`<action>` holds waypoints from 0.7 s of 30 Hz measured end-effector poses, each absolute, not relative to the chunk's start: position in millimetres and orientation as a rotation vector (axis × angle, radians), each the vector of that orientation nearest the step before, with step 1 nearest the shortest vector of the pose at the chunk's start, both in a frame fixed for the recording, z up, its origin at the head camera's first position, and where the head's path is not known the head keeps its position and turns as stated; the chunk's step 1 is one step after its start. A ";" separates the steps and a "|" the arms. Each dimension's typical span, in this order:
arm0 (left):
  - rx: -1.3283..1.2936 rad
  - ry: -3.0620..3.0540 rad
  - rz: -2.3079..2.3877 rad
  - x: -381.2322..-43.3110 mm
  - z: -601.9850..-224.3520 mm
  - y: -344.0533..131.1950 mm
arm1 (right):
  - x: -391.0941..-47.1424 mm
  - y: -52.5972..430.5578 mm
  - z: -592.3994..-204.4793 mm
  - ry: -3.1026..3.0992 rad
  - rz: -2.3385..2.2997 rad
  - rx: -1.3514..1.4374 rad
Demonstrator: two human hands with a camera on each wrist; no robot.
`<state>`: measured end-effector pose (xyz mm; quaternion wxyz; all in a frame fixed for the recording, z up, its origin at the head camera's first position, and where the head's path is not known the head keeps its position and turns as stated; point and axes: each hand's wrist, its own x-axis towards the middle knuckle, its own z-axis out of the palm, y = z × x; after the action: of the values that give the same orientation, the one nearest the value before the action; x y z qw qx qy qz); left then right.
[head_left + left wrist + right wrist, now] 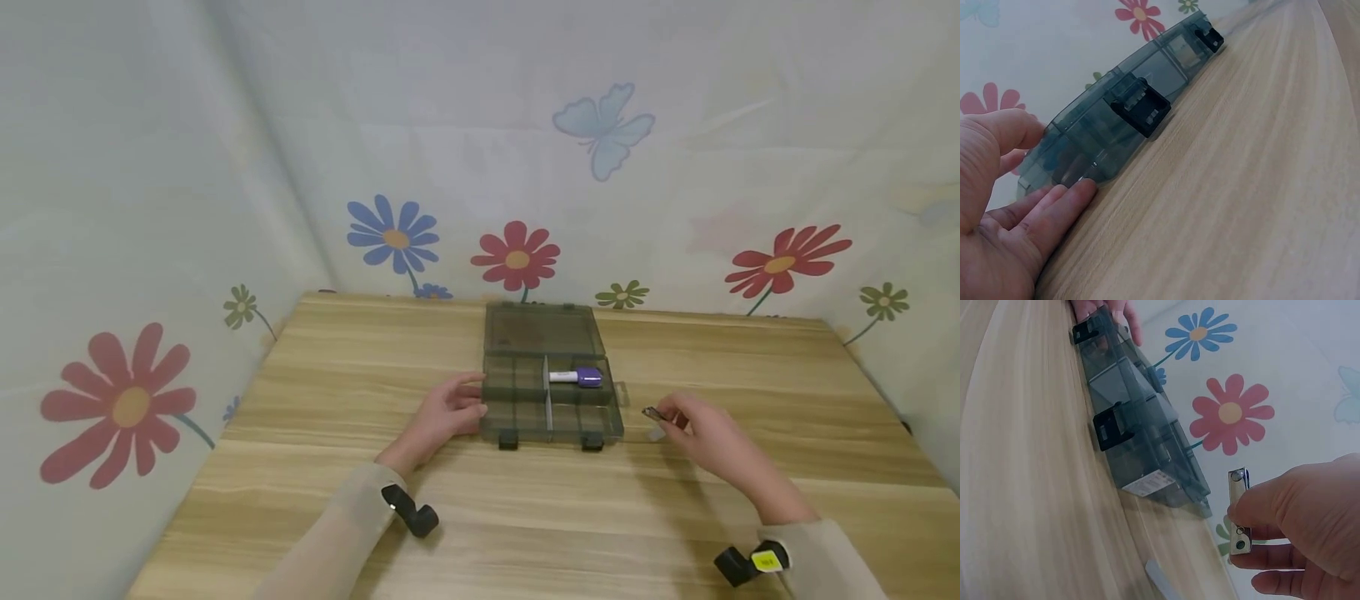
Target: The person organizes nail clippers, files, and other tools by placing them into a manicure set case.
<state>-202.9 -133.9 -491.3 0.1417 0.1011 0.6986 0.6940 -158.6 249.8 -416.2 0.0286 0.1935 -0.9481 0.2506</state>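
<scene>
Right of the open box (517, 417), your right hand (693, 427) pinches a metal clipper (1239, 487); your left hand (441, 415), fingers loosely apart, touches the box's left side. You seem mid-stowing; the next move likely calls for lowering the clipper into a compartment (585, 417).

A cloth-walled booth: flower-printed drapes (450, 108) around a wood-grained table (540, 517)

I can read no words or numbers from here; the yellow tag (767, 561) on one black wrist camera (732, 567) shows illegible dark marks; the white label (1149, 483) on the box (1150, 456) is blurred.
</scene>
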 end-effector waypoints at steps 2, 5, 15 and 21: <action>0.280 2.028 1.995 -202.4 -490.5 -133.6 | -161.4 246.0 -413.1 -2.927 0.767 0.606; 0.282 2.036 1.994 -201.7 -488.8 -133.2 | -165.6 240.7 -409.5 -2.928 0.749 0.617; 0.282 2.042 1.993 -201.1 -487.0 -134.1 | -180.4 217.8 -403.8 -2.898 0.770 0.685; 0.301 2.046 1.989 -199.5 -485.8 -133.3 | -187.8 203.3 -403.3 -2.892 0.789 0.718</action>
<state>-199.5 -133.3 -485.8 0.1356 0.1038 0.7064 0.6869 -187.8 203.3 -403.3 0.0296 0.2327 -0.9378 0.2560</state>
